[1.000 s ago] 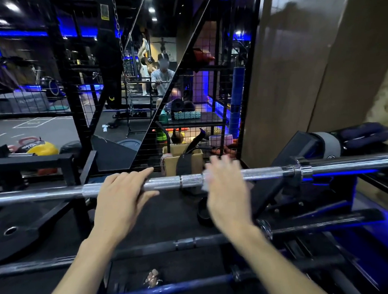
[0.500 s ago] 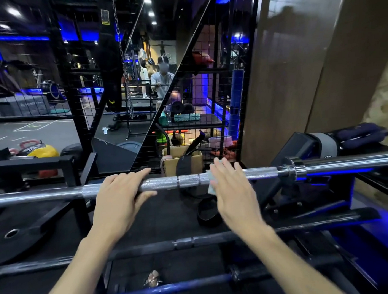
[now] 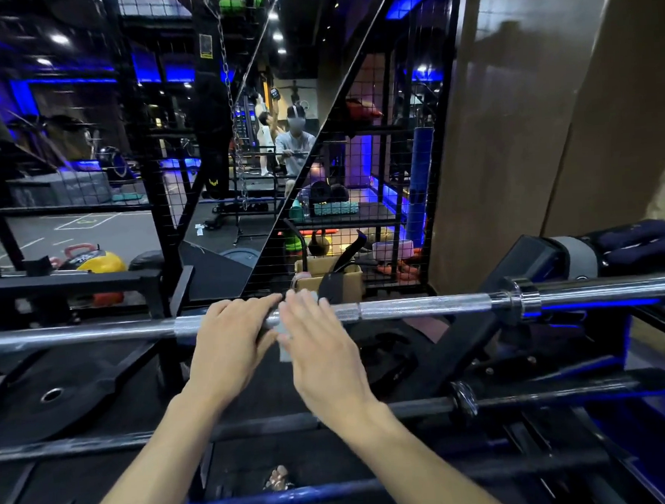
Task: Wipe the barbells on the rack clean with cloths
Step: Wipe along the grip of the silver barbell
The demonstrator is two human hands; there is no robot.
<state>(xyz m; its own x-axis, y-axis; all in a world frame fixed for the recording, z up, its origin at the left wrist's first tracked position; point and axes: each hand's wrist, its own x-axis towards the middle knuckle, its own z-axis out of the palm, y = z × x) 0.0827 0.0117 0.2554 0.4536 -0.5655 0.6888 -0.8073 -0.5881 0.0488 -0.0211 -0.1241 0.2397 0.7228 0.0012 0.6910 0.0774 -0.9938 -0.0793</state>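
The left hand (image 3: 231,342) grips the chrome knurled barbell (image 3: 422,307) lying across the black rack (image 3: 478,336), likely to steady it, while the right hand (image 3: 320,345) presses a pale grey cloth (image 3: 285,348) flat-fingered onto the shaft for wiping.

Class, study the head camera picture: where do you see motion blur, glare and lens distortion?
Head view: the right hand and the cloth under it are motion-blurred, and the upper-left background is smeared; the left hand is sharper; bright glare runs along the top barbell; blue light tints the dark room; the wide lens bows the bars and uprights.
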